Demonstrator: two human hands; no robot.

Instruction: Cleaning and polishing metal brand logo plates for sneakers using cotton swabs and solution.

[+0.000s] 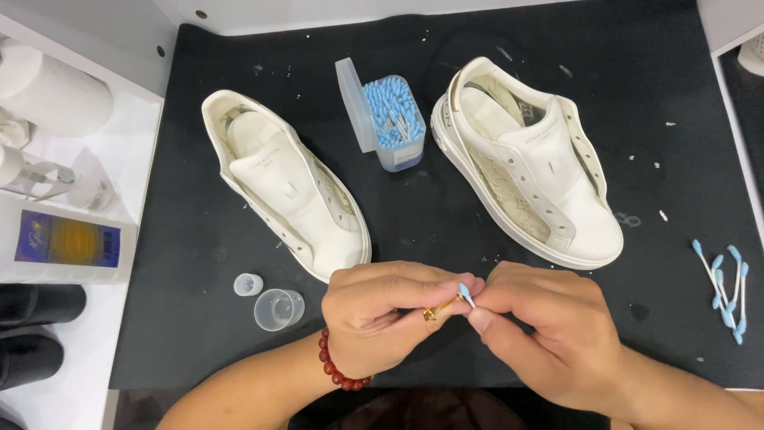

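My left hand (pixel 382 314) and my right hand (pixel 545 322) meet low in the middle of the view, above the near edge of a black mat (pixel 446 215). The left hand pinches a small gold metal piece (pixel 439 309). The right hand holds a blue-tipped cotton swab (pixel 466 294) against that piece. A red bead bracelet (pixel 338 368) circles my left wrist. Two white lace-less sneakers lie on the mat beyond my hands, one at the left (pixel 282 183) and one at the right (pixel 529 163).
An open clear box of blue-tipped swabs (pixel 388 115) stands between the sneakers. Several loose swabs (pixel 724 287) lie at the mat's right edge. A small clear cup (pixel 278 309) and a tiny cap (pixel 247 284) sit left of my hands. Bottles and a paper roll (pixel 52 91) stand at the left.
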